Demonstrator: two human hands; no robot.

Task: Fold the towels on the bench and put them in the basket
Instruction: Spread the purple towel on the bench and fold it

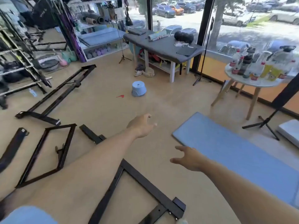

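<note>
A: What is seen on the left?

B: Black metal frame pieces are laid flat on the tan floor, and a rack of black weight equipment is stood against the far left wall.

A: And the hands?

B: The left hand is stretched forward over the floor with its fingers spread and loosely bent; nothing is held in it. The right hand is held lower and nearer, its fingers likewise parted and relaxed, and nothing is grasped.

A: Where is the bench?

B: The grey padded bench on white legs is placed well beyond both hands, by the window. A dark grey folded towel is seen at its left end, a pale patterned rolled towel near the middle, and a black roller to the right of that. A flat black item is laid toward the near right corner.

A: Anything between?

B: A pale blue round plastic tub is stood upside down on the floor.

A: Further right?

B: A light blue mat is spread on the floor beside the right hand, and a round white table crowded with bottles is stood by the glass.
</note>
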